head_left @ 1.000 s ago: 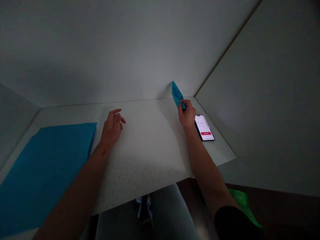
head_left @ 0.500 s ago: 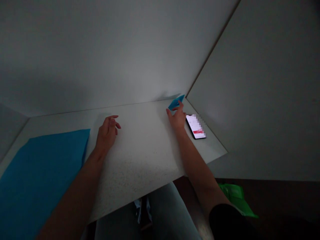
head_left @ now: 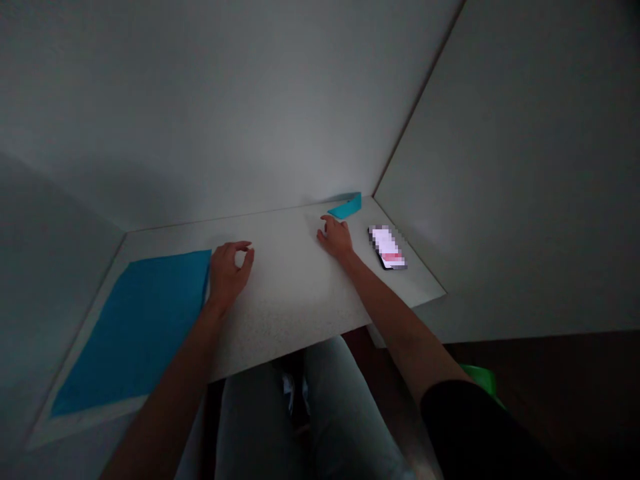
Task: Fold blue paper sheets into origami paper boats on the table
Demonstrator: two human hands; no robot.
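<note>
A small folded blue paper piece (head_left: 346,205) lies on the white table (head_left: 290,293) at the far right corner by the wall. My right hand (head_left: 336,238) rests on the table just in front of it, apart from it, fingers loosely spread and empty. My left hand (head_left: 229,272) hovers over the table's middle left, fingers curled with thumb and forefinger nearly meeting, nothing visible in them. A large flat blue paper sheet (head_left: 135,327) lies directly left of my left hand, its edge by my wrist.
A lit phone (head_left: 387,247) lies on the table right of my right hand, near the right wall. Walls enclose the table at the back, left and right. My legs show below the front edge, and something green (head_left: 481,379) lies on the dark floor.
My right hand laid the folded blue piece down in the far corner, let it go and drew back toward me. My left hand curled its fingers. The view shifted.
</note>
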